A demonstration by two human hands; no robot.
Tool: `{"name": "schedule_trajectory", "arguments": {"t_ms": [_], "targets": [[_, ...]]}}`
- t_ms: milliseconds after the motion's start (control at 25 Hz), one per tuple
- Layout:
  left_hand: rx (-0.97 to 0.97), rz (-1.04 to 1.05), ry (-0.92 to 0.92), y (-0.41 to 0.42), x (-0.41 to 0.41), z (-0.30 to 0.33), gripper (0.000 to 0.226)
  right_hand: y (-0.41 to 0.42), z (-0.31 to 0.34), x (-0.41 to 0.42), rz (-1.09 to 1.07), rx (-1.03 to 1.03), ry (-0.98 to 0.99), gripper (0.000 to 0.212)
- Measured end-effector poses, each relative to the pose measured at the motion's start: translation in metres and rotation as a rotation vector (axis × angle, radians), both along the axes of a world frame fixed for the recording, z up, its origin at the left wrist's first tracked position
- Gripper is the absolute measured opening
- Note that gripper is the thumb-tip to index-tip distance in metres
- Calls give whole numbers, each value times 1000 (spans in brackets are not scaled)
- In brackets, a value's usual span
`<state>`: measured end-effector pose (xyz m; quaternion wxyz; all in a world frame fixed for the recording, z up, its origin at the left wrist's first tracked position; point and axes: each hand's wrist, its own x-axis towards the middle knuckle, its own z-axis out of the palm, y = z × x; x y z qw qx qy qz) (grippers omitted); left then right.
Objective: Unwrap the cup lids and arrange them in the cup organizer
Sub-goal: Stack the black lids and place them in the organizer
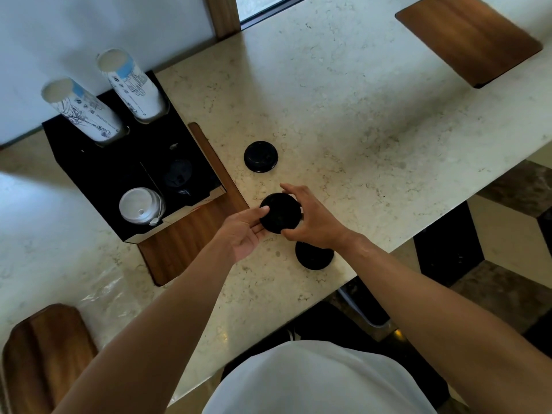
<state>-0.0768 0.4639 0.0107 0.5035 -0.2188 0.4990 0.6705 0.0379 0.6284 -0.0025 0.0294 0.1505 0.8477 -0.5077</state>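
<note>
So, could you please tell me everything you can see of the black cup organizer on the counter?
The black cup organizer is a boxy, matte stand with open compartments, sitting partly on a wooden inlay in the marble counter, near the wall. Its two rear slots hold tilted stacks of printed paper cups. The front left compartment holds white lids; the front right one holds black lids, dim in shadow. Its front lower edge looks pale. Neither hand touches it.

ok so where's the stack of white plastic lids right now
In the head view, the stack of white plastic lids sits in the near-left compartment of the black cup organizer, left of the compartment with black lids.
</note>
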Motion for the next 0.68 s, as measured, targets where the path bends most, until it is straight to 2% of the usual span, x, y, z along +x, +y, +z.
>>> {"name": "schedule_trajectory", "arguments": {"t_ms": [400,560,680], "targets": [[-20,4,-11,-1,7,-8,22,-6,-6,17,-118,-185,0,96],[17,37,-30,-1,8,-4,25,-9,-7,19,-231,-404,-43,88],[4,2,-1,-1,9,-1,27,-13,-9,21,-361,-737,-58,75]]}}
